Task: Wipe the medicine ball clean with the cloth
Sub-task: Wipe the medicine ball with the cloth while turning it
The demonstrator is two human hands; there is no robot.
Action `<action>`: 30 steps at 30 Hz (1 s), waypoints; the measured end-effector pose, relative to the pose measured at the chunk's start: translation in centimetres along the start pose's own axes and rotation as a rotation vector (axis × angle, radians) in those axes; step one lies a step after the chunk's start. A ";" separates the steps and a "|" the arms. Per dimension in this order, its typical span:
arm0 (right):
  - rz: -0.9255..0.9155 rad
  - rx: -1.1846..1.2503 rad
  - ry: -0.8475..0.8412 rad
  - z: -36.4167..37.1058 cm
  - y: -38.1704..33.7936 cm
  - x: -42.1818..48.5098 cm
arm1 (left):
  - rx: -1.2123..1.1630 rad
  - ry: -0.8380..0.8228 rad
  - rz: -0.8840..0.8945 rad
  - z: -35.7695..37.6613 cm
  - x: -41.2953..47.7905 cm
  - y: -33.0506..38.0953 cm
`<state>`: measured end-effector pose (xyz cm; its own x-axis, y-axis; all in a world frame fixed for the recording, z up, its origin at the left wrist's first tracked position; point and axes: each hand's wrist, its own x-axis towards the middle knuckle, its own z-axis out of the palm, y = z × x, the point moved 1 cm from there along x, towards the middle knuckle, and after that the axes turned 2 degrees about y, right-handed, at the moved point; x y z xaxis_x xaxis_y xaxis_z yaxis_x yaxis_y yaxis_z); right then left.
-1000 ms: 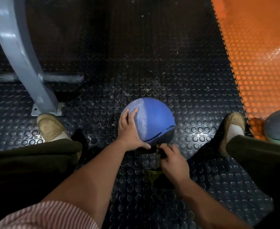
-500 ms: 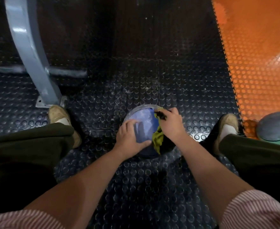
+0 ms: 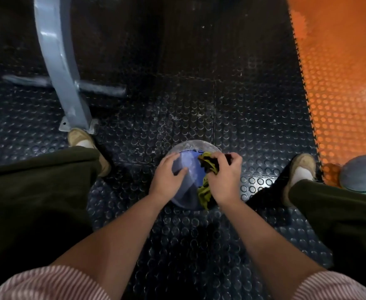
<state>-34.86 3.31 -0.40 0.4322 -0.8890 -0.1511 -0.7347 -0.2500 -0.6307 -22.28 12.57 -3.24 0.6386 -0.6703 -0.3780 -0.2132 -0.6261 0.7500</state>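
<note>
Head view: ball (image 3: 186,167) on studded mat (image 3: 188,245) between the shoes (image 3: 303,165); left hand (image 3: 167,177) flat on its 9 o'clock side, fingers spread; right hand (image 3: 224,180) grips cloth (image 3: 204,191) against its 3 o'clock side; grey post (image 3: 63,72) at 10, second ball (image 3: 361,173) at 3.

No legible text, labels or numbers, medicine ball (image 3: 187,167) included (dusty, blurred)
</note>
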 end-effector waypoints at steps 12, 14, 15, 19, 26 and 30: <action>-0.101 -0.120 -0.093 -1.4 0.2 2.5 | -0.006 0.018 -0.074 1.6 -0.5 0.3; -0.144 -0.171 -0.119 -1.0 -1.1 3.5 | -0.003 0.023 -0.090 1.6 -0.3 0.5; -0.152 -0.215 -0.146 -0.7 -1.6 3.9 | 0.000 0.026 -0.095 1.7 -0.2 0.6; -0.121 -0.329 -0.231 -0.1 -2.4 3.4 | -0.007 0.004 -0.093 1.5 -0.3 1.0; -0.100 -0.347 -0.281 -0.9 -0.5 -0.4 | -0.025 -0.053 -0.049 1.0 0.1 1.3; -0.050 -0.344 -0.232 -0.5 -2.3 3.4 | -0.043 -0.063 -0.067 1.0 0.2 1.6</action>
<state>-32.03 0.66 0.92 0.5495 -0.7722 -0.3189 -0.8245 -0.4397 -0.3562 -23.20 10.99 -2.65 0.6021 -0.6524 -0.4602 -0.1388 -0.6531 0.7444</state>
